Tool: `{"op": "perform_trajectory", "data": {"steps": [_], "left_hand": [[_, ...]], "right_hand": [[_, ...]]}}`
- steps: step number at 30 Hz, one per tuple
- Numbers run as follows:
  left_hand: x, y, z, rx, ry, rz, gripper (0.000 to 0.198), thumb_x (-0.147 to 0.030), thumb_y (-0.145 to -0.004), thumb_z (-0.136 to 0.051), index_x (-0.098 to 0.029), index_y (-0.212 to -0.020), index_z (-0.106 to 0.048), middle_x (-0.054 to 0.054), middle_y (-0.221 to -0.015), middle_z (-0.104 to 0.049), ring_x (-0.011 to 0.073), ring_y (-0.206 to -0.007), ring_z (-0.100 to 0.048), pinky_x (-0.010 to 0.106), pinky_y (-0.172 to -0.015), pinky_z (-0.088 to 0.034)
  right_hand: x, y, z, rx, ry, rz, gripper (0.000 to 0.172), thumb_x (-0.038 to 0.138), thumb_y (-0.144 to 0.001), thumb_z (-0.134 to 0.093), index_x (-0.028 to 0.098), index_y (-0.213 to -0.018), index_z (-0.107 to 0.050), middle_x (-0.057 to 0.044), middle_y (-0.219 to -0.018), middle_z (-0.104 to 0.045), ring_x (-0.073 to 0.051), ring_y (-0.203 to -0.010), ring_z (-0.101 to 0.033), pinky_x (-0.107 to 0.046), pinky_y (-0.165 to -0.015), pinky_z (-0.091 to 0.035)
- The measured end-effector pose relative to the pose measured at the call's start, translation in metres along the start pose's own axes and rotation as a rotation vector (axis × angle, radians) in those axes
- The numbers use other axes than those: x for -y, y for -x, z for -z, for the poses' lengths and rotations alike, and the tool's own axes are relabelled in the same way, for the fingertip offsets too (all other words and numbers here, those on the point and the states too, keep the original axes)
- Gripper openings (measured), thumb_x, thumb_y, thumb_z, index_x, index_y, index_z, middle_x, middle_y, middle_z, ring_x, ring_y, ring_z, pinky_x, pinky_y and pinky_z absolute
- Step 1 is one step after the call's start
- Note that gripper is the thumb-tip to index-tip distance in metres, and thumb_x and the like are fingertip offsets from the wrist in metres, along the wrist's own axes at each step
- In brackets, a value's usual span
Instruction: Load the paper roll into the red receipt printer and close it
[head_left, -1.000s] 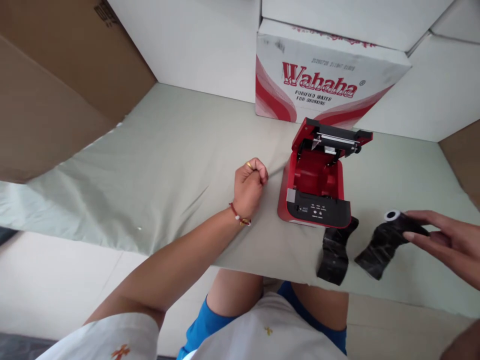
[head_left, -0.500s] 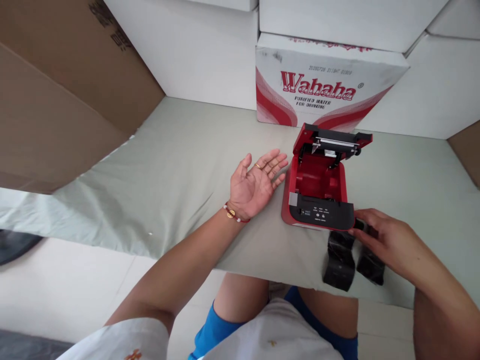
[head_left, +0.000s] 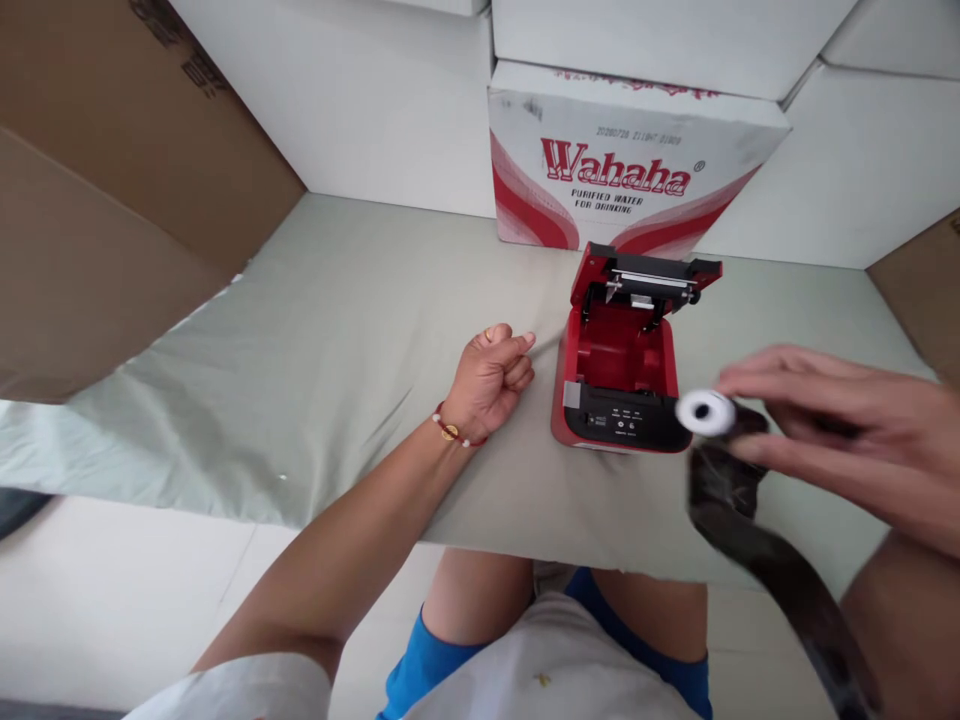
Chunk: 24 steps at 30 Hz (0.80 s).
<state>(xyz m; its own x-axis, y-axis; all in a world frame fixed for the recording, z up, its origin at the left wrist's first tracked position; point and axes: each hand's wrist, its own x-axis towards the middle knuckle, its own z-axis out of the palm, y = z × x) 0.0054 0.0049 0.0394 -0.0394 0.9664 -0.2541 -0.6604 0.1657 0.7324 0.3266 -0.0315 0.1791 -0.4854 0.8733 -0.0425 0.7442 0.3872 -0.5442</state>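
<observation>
A small red and black label printer (head_left: 622, 350) stands on the cloth-covered table with its lid raised. Its red inner bay shows no roll. Just left of it, my left hand (head_left: 493, 378) is curled into a fist with nothing seen in it. My right hand (head_left: 840, 420) grips a paper roll (head_left: 721, 412) by its sides, held up at the printer's front right corner. The roll's white end and dark core hole face left. From it a black strip (head_left: 780, 570) trails down past the table edge. The right hand is somewhat blurred.
Behind the printer stands a white and red water carton (head_left: 622, 150), with white boxes (head_left: 360, 100) around it. A large brown cardboard box (head_left: 127, 220) is at the left. The pale green tablecloth (head_left: 360, 330) hangs over the front edge, above my legs.
My right hand has lifted the roll from beside the printer, and its black strip now hangs lower right. My left hand has closed from an open palm into a fist.
</observation>
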Motion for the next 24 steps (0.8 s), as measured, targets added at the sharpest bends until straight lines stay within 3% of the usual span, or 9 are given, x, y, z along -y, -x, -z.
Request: {"op": "perform_trajectory", "data": {"steps": [3, 5, 7, 10, 12, 14, 17, 21, 24], "left_hand": [[0.006, 0.000, 0.000, -0.009, -0.081, -0.073, 0.079, -0.033, -0.069, -0.101, -0.025, -0.066, -0.022, -0.014, -0.052, -0.019, 0.0035, -0.044, -0.016, 0.024, -0.046, -0.016], [0.010, 0.004, 0.001, -0.036, -0.203, -0.245, 0.065, -0.041, -0.080, -0.095, -0.024, -0.065, -0.033, -0.012, -0.055, -0.026, 0.0060, -0.049, -0.023, 0.025, -0.050, -0.022], [0.013, 0.011, 0.002, -0.033, -0.404, -0.503, 0.042, -0.043, -0.097, -0.080, -0.022, -0.073, -0.053, -0.006, -0.064, -0.043, 0.0098, -0.059, -0.038, 0.026, -0.060, -0.034], [0.015, 0.028, 0.002, 0.172, -0.765, -0.937, 0.019, -0.042, -0.106, -0.068, -0.024, -0.099, -0.073, 0.003, -0.092, -0.065, 0.0183, -0.087, -0.062, 0.035, -0.081, -0.052], [0.017, 0.037, 0.000, 0.304, -0.889, -1.198, 0.027, -0.047, -0.104, -0.068, -0.026, -0.121, -0.074, 0.007, -0.106, -0.069, 0.0242, -0.101, -0.068, 0.041, -0.088, -0.056], [0.021, 0.044, -0.002, 0.382, -0.973, -1.356, 0.042, -0.053, -0.102, -0.069, -0.027, -0.135, -0.071, 0.009, -0.112, -0.074, 0.0275, -0.108, -0.072, 0.045, -0.095, -0.058], [0.025, 0.049, -0.006, 0.452, -1.088, -1.411, 0.043, -0.049, -0.100, -0.073, -0.029, -0.139, -0.070, 0.006, -0.114, -0.082, 0.0269, -0.113, -0.077, 0.044, -0.103, -0.056], [0.027, 0.052, -0.008, 0.496, -1.183, -1.358, 0.037, -0.028, -0.098, -0.076, -0.029, -0.135, -0.071, 0.002, -0.114, -0.087, 0.0232, -0.115, -0.079, 0.039, -0.105, -0.051], [0.026, 0.054, -0.010, 0.494, -1.243, -1.389, 0.029, -0.023, -0.100, -0.075, -0.026, -0.129, -0.073, 0.003, -0.112, -0.088, 0.0217, -0.114, -0.079, 0.039, -0.102, -0.049]], "right_hand": [[0.016, -0.046, -0.019, -0.077, 0.071, 0.034, 0.041, 0.058, -0.101, -0.070, 0.033, -0.131, -0.085, -0.004, -0.090, -0.073, -0.018, -0.061, -0.058, -0.038, -0.062, -0.053], [0.020, -0.067, -0.035, -0.126, 0.178, 0.002, 0.039, 0.044, -0.101, -0.067, 0.032, -0.135, -0.083, -0.002, -0.086, -0.075, -0.019, -0.060, -0.059, -0.039, -0.065, -0.053], [0.020, -0.080, -0.049, -0.126, 0.279, -0.025, 0.040, 0.036, -0.098, -0.067, 0.031, -0.135, -0.082, -0.001, -0.081, -0.077, -0.020, -0.059, -0.062, -0.038, -0.065, -0.051], [0.015, -0.095, -0.062, -0.119, 0.433, -0.014, 0.038, 0.034, -0.096, -0.066, 0.030, -0.130, -0.083, -0.002, -0.075, -0.078, -0.022, -0.060, -0.066, -0.036, -0.059, -0.046], [0.012, -0.104, -0.068, -0.093, 0.530, -0.016, 0.035, 0.033, -0.096, -0.065, 0.029, -0.125, -0.083, -0.004, -0.076, -0.079, -0.024, -0.061, -0.067, -0.036, -0.057, -0.042], [0.010, -0.112, -0.073, -0.061, 0.597, -0.033, 0.031, 0.031, -0.096, -0.064, 0.028, -0.120, -0.084, -0.006, -0.078, -0.080, -0.025, -0.062, -0.068, -0.036, -0.056, -0.039], [0.009, -0.124, -0.080, -0.071, 0.652, -0.030, 0.027, 0.027, -0.093, -0.065, 0.029, -0.113, -0.083, -0.007, -0.078, -0.081, -0.026, -0.063, -0.069, -0.037, -0.055, -0.040], [0.012, -0.129, -0.083, -0.068, 0.657, -0.060, 0.027, 0.028, -0.094, -0.067, 0.026, -0.116, -0.082, -0.010, -0.083, -0.083, -0.030, -0.066, -0.074, -0.039, -0.060, -0.049], [0.020, -0.111, -0.072, -0.029, 0.429, -0.029, 0.037, 0.033, -0.097, -0.068, 0.027, -0.131, -0.080, -0.004, -0.082, -0.082, -0.027, -0.069, -0.074, -0.038, -0.064, -0.053]]}}
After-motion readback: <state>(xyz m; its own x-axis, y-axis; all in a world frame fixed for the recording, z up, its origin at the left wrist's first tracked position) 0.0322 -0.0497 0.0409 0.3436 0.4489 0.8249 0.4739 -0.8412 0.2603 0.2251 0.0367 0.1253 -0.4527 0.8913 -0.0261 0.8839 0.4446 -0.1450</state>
